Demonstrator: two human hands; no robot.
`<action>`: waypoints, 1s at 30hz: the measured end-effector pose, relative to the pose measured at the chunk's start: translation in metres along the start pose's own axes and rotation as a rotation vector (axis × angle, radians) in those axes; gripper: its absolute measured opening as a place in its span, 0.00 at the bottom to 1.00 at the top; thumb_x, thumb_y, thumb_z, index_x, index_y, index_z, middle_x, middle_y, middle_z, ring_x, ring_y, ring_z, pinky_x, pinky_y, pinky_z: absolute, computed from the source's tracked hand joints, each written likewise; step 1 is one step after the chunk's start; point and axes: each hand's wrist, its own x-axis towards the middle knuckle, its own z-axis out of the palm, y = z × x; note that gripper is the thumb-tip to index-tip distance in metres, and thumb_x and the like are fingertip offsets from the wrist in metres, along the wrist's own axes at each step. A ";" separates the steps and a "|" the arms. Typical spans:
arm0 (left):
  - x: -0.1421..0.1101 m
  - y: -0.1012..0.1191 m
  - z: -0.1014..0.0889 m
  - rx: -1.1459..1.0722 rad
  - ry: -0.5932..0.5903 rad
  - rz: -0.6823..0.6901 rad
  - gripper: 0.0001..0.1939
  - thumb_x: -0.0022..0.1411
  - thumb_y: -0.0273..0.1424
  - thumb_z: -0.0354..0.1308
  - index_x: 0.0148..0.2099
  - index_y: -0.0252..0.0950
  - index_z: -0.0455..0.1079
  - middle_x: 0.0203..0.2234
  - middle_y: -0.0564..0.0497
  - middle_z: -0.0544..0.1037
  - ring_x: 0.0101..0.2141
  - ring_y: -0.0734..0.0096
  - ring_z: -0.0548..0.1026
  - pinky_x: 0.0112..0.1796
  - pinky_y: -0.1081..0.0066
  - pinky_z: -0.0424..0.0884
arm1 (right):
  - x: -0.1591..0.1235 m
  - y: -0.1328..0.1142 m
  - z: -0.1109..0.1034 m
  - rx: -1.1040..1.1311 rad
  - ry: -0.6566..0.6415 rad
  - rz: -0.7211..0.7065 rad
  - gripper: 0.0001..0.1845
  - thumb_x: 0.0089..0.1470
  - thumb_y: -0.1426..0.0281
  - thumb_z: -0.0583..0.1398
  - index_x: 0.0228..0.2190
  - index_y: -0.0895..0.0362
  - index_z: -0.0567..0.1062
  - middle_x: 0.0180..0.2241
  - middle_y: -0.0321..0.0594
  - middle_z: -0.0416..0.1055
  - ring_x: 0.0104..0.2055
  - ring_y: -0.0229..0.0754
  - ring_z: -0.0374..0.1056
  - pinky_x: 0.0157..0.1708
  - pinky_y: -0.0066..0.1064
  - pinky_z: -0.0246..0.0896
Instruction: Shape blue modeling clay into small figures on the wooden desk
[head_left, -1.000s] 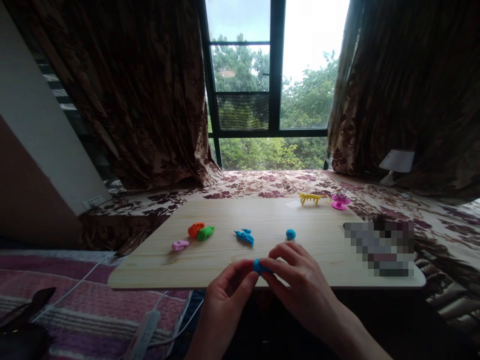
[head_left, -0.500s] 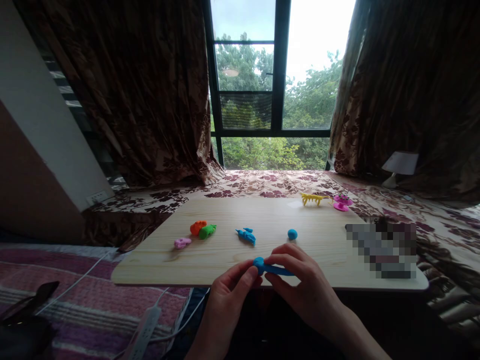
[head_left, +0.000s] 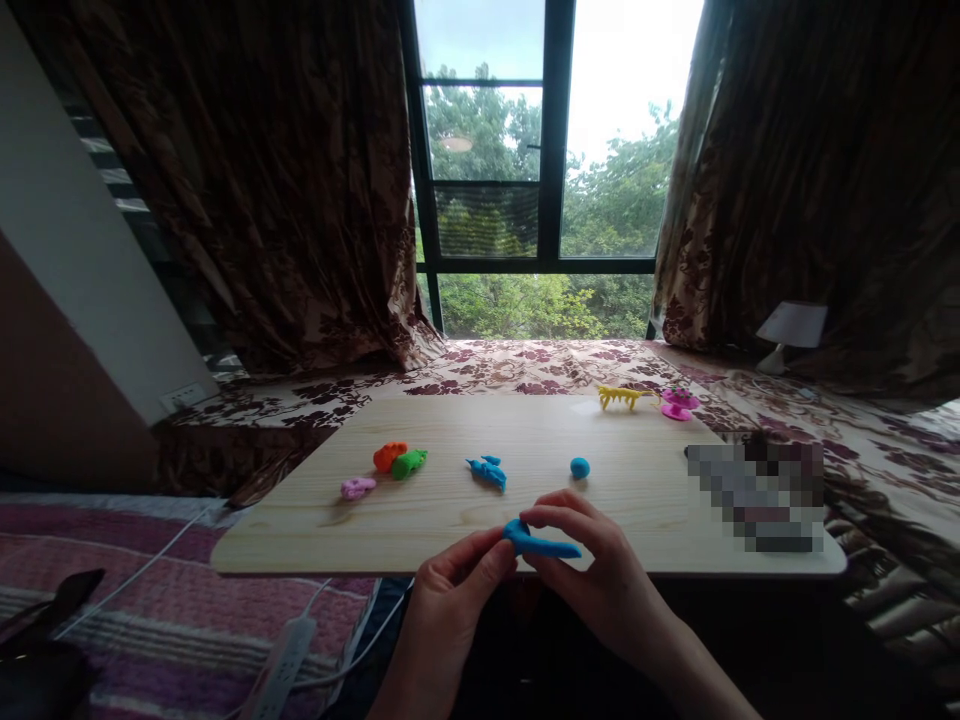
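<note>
And here are both hands at the near edge of the pale tabletop (head_left: 637, 435), with a blue piece (head_left: 551, 548) between them; it looks like soft modelling clay, rounded at one end and drawn out into a long tail at the other; the left hand (head_left: 456, 598) has the rounded end pinched between thumb and forefinger; the right hand (head_left: 604, 565) is closed more lightly on it, forefinger on top by the rounded end, thumb beneath; how hard either one presses, I cannot tell!

Now the danger: that tail sticks out toward the right palm with its tip seemingly unsupported, so it could sag or kink under its own weight; the join with the rounded end looks the likeliest weak spot, and a twist between the hands could tear it; squeeze too hard on the left, and the round shape flattens under the fingertips; slacken both grips, and the piece could drop past the edge, so close does it sit!

Farther in, the blue ball (head_left: 580, 468) lies just beyond the right hand's knuckles; a careless forward reach could roll it; the blue figure (head_left: 489, 474) lies to its left, well clear of the fingers.
</note>
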 end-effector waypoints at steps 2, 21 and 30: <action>0.000 0.001 0.000 0.029 0.012 0.025 0.16 0.47 0.36 0.65 0.40 0.36 0.77 0.30 0.49 0.81 0.33 0.67 0.76 0.37 0.72 0.71 | 0.001 0.000 0.001 0.000 -0.014 0.004 0.16 0.50 0.79 0.59 0.41 0.53 0.72 0.39 0.40 0.68 0.42 0.41 0.67 0.41 0.31 0.65; 0.024 -0.021 -0.013 0.479 0.061 0.326 0.14 0.56 0.37 0.56 0.44 0.38 0.74 0.38 0.49 0.78 0.39 0.64 0.74 0.40 0.69 0.69 | 0.009 0.051 -0.007 -0.368 -0.073 0.063 0.07 0.53 0.72 0.59 0.34 0.53 0.77 0.34 0.38 0.71 0.38 0.40 0.68 0.39 0.32 0.62; 0.058 -0.028 0.003 0.656 -0.042 0.472 0.13 0.57 0.36 0.54 0.42 0.37 0.74 0.35 0.49 0.77 0.39 0.65 0.74 0.42 0.68 0.67 | 0.024 0.068 -0.008 -0.561 -0.244 0.105 0.06 0.50 0.69 0.61 0.24 0.55 0.78 0.27 0.37 0.70 0.33 0.39 0.65 0.35 0.30 0.57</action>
